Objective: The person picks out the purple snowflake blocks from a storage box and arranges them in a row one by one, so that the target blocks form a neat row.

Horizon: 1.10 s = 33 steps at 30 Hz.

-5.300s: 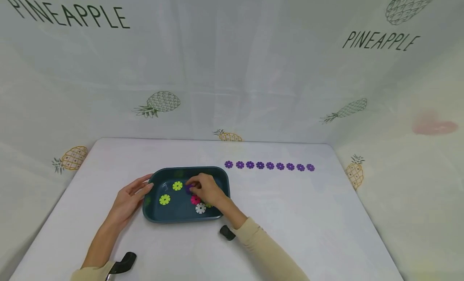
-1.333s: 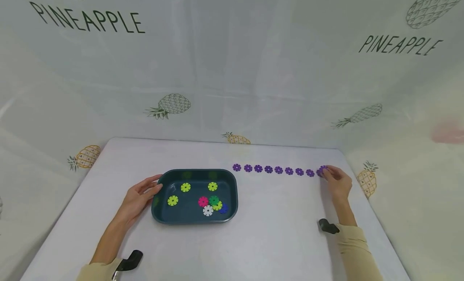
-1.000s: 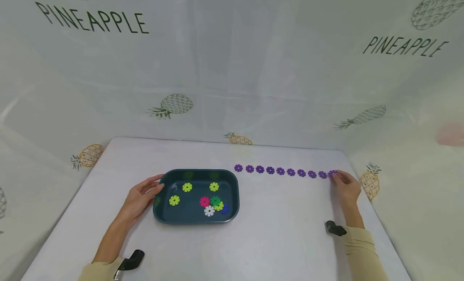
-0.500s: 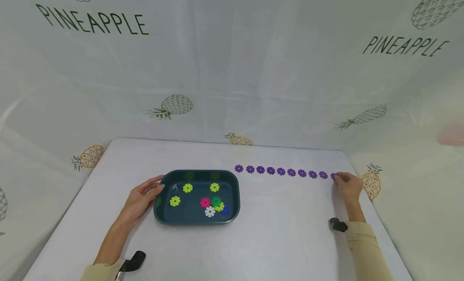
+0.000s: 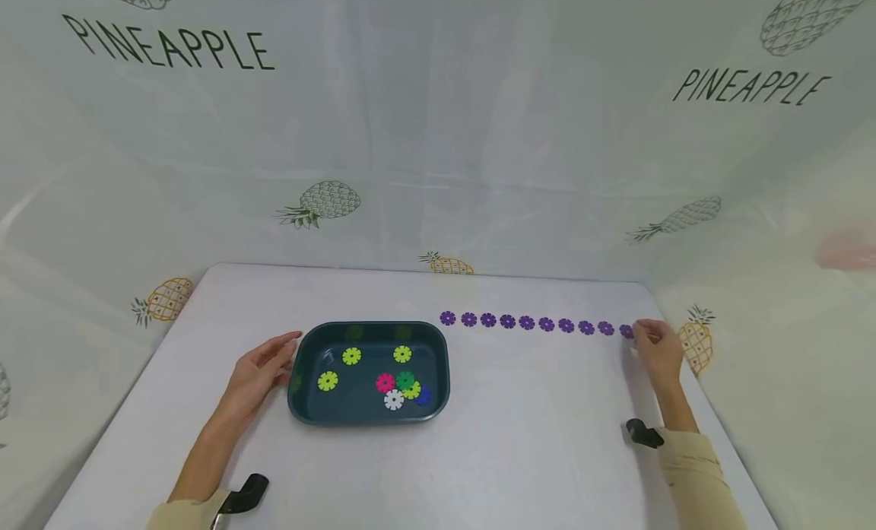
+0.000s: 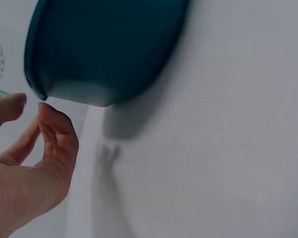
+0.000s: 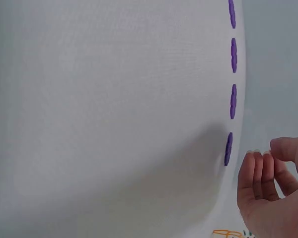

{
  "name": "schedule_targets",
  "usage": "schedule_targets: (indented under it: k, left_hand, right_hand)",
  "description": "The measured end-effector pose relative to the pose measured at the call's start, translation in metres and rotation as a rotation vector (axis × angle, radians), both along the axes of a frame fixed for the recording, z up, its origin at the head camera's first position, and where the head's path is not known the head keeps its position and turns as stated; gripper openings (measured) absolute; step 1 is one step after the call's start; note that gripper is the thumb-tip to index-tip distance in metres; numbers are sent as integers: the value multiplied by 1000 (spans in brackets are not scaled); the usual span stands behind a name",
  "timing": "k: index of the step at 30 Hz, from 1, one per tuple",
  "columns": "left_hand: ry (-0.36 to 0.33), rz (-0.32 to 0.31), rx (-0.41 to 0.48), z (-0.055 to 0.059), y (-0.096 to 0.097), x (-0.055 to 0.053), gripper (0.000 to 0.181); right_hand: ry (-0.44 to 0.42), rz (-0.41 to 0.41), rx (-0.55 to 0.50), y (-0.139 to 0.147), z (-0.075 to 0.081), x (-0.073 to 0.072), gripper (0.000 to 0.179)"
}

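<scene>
A row of several purple notched plastic discs (image 5: 526,322) runs along the back of the table. My right hand (image 5: 660,355) is at its right end, fingertips beside the last purple disc (image 5: 626,331). In the right wrist view that disc (image 7: 228,148) lies flat, apart from the loosely bent fingers of the right hand (image 7: 270,196), which hold nothing. My left hand (image 5: 252,376) is beside the dark teal tray (image 5: 335,410). The left wrist view shows a small gap between the left hand's relaxed thumb and fingers (image 6: 64,134) and the tray rim (image 6: 43,97).
In the tray lie several yellow-green discs (image 5: 351,356), a pink disc (image 5: 385,382), a white disc (image 5: 393,399), a green disc (image 5: 405,380) and a blue disc (image 5: 423,395). A pineapple-print curtain (image 5: 397,134) hangs behind the white table (image 5: 520,454).
The right hand carried a purple disc from the tray to the row's right end, set it down and let it go. The left hand has come off the tray rim.
</scene>
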<state>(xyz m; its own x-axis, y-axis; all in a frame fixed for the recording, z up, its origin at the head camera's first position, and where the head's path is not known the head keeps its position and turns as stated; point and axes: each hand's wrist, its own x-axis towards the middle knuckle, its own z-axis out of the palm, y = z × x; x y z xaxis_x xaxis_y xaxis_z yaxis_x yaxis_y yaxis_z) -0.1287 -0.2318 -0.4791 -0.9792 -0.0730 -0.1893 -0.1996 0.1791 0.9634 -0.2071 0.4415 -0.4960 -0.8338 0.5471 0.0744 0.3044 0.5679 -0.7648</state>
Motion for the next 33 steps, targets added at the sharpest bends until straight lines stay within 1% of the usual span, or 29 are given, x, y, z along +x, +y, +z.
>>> schedule_targets:
  k: [4, 8, 12, 14, 17, 20, 23, 25, 27, 30, 33]
  left_hand:
    - [54, 3, -69, 6, -3, -3, 57]
    - [97, 2, -143, 12, -5, -5, 54]
    - [156, 4, -216, 16, -7, -7, 51]
    - [193, 7, -276, 17, -7, -8, 48]
    - [264, 21, -391, 18, -8, -7, 41]
    - [354, 52, -506, 20, -7, -8, 32]
    - [454, 90, -575, 20, -7, -10, 23]
    - [521, 120, -608, 19, -7, -11, 18]
    - [570, 149, -641, 18, -8, -13, 14]
    - [605, 181, -703, 16, -11, -14, 10]
    - [622, 189, -770, 14, -15, -14, 8]
  right_hand:
    - [34, 26, 45, -7, 7, 3, 37]
    - [86, 70, 81, -17, 15, 7, 36]
    - [145, 89, 118, -24, 21, 9, 30]
    - [171, 100, 136, -28, 23, 11, 28]
    - [200, 125, 150, -33, 25, 14, 27]
    - [227, 165, 169, -38, 27, 17, 25]
    - [280, 233, 211, -43, 28, 20, 20]
    - [324, 299, 256, -47, 28, 23, 17]
    - [363, 365, 295, -51, 29, 25, 15]
    - [404, 456, 347, -56, 29, 28, 14]
    - [454, 544, 390, -61, 27, 30, 17]
